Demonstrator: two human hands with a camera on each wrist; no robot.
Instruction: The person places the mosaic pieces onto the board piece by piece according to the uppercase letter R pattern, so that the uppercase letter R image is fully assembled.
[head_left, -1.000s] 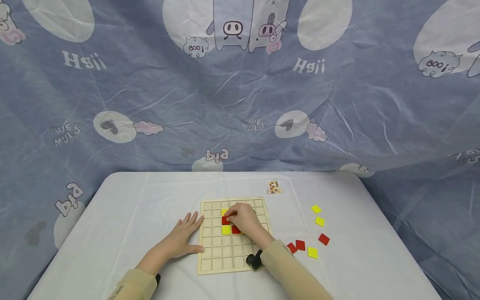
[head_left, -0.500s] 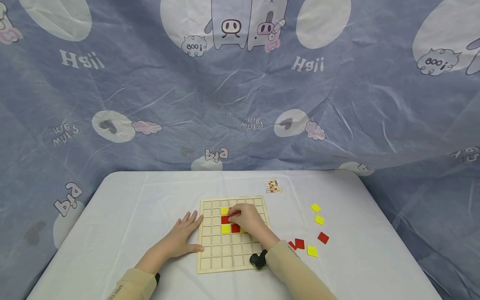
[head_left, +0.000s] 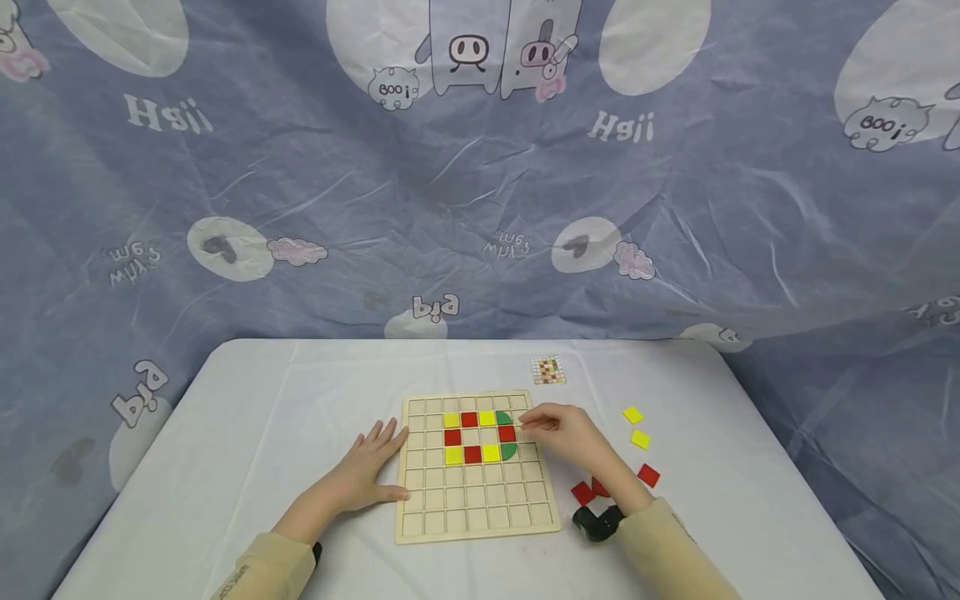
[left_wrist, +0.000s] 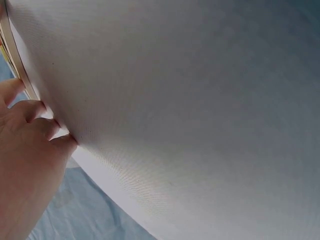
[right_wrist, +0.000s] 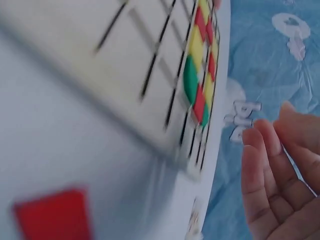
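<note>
A wooden grid board (head_left: 476, 500) lies on the white table. A ring of red, yellow and green tiles sits in its upper cells, with a red tile (head_left: 507, 433) and a rounded green tile (head_left: 508, 452) on the ring's right side. My left hand (head_left: 358, 477) lies with fingers spread, fingertips and thumb at the board's left edge. Over the board's right edge hovers my right hand (head_left: 566, 435), holding nothing. In the right wrist view its fingers (right_wrist: 252, 170) are loosely bent and bare.
Loose yellow tiles (head_left: 633, 415) and red tiles (head_left: 648, 475) lie on the table right of the board, some partly hidden by the right forearm. A small printed card (head_left: 548, 371) with a coloured grid lies behind the board. A patterned blue cloth (head_left: 480, 183) hangs behind.
My right hand has moved right, off the tile ring toward the board's right edge, uncovering the tiles beneath it. The left hand stays at the left edge.
</note>
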